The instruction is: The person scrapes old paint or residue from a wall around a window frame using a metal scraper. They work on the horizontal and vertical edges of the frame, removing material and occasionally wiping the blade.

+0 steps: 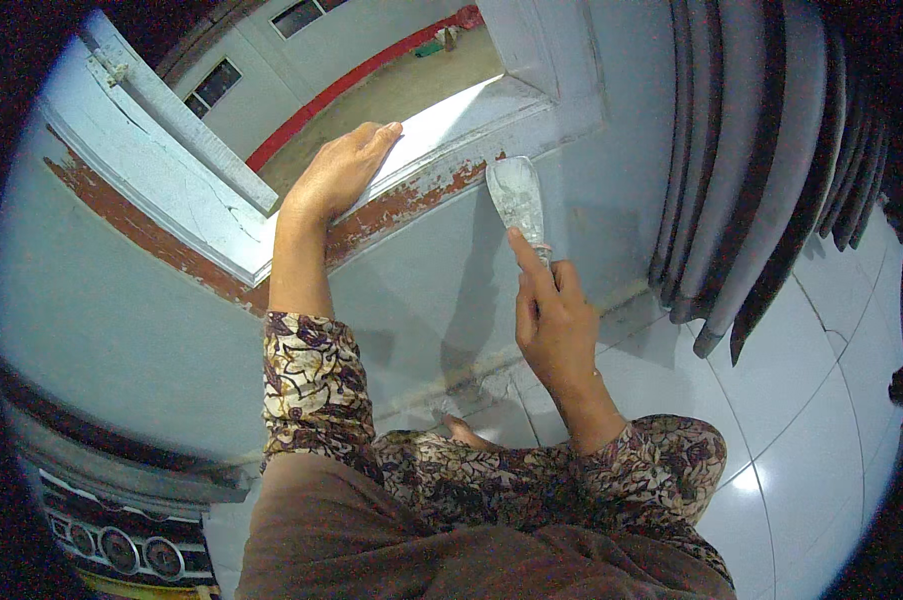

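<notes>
My right hand (558, 319) holds a putty knife (517, 196) by its handle, index finger laid along the base of the broad, whitish-smeared blade. The blade's tip is at the lower edge of a window frame (414, 196), whose outer face shows patches of white paint and bare reddish brown. Whether the tip touches the frame cannot be told. My left hand (346, 169) rests on the white window sill (440, 124), fingers together and partly hidden, with no object visible in it. Below the frame is a grey-green wall (414, 300).
A dark and grey pleated curtain (751, 150) hangs at the right. White floor tiles (789, 435) lie beneath. An opened window sash (188, 127) stands at the upper left. An appliance with round silver-rimmed parts (121, 551) is at the lower left.
</notes>
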